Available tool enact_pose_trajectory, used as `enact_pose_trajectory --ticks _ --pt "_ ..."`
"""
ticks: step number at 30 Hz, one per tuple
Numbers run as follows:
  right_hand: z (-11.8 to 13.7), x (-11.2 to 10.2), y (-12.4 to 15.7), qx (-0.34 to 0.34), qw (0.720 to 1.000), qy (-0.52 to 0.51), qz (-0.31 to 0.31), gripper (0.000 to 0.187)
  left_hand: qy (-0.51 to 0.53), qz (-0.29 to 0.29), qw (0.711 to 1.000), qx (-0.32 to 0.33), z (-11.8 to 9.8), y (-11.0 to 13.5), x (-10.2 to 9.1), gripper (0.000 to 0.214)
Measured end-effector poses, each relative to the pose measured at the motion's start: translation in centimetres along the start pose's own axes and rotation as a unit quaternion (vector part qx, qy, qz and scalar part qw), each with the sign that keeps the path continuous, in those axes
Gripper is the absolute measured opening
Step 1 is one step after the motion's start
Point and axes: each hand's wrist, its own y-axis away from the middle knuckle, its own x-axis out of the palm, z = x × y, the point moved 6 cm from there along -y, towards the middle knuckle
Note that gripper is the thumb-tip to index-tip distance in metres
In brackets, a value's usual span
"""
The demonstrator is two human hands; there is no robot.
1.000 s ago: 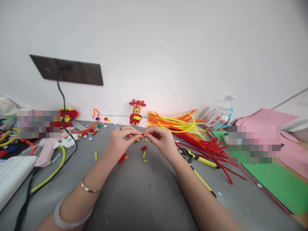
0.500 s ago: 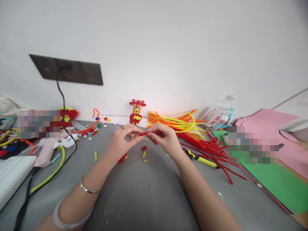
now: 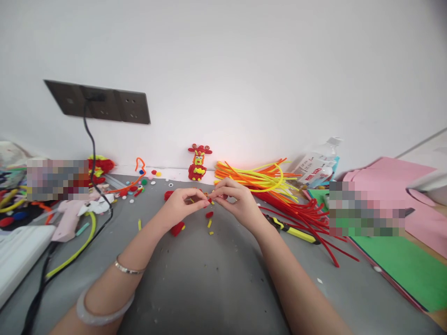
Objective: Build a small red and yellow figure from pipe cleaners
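Observation:
My left hand (image 3: 182, 204) and my right hand (image 3: 236, 199) meet fingertip to fingertip above the grey table. Both pinch a short red pipe cleaner (image 3: 210, 200), of which only a bit shows between the fingers. Red fuzzy pieces (image 3: 177, 228) lie under my left hand, one with a yellow tip. Just below the fingertips are a small red piece (image 3: 209, 214) and yellow snippets (image 3: 210, 223). Behind the hands, a red and yellow pipe-cleaner figure (image 3: 197, 171) with googly eyes and a winged hat stands against the wall.
Orange and yellow pipe cleaners (image 3: 258, 176) and red ones (image 3: 307, 211) lie at right, near a yellow-black utility knife (image 3: 296, 232). Green sheets (image 3: 401, 265) and pink sheets (image 3: 384, 174) are farther right. A pink glue gun (image 3: 66, 221) and black cable (image 3: 92, 144) are at left.
My hands have drawn closer together, and less of the red pipe cleaner shows between them. My left hand has dropped slightly, uncovering red pieces behind it.

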Motion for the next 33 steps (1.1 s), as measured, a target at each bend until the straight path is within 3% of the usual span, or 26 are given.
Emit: enact_pose_trajectory --ticks 6,10,17,26,33 --pt "0.1 0.5 0.0 -0.007 1.000 0.017 0.011 0.009 0.025 0.037 0.998 -0.052 0.7 0.1 0.5 0.018" --pt "0.2 0.7 0.0 -0.001 0.999 0.037 -0.003 0.009 0.056 0.042 0.996 -0.051 0.6 0.2 0.5 0.019" --pt "0.8 0.8 0.0 -0.005 0.999 0.031 -0.030 0.012 0.119 -0.012 0.992 -0.048 0.7 0.0 0.0 0.022" --pt "0.7 1.8 0.1 0.020 0.999 0.019 -0.017 0.015 0.228 -0.110 0.965 -0.074 1.0 0.1 -0.3 0.027" --pt "0.1 1.5 0.0 0.016 0.999 0.000 -0.038 0.011 0.215 -0.092 0.968 -0.092 1.4 0.1 -0.3 0.032"
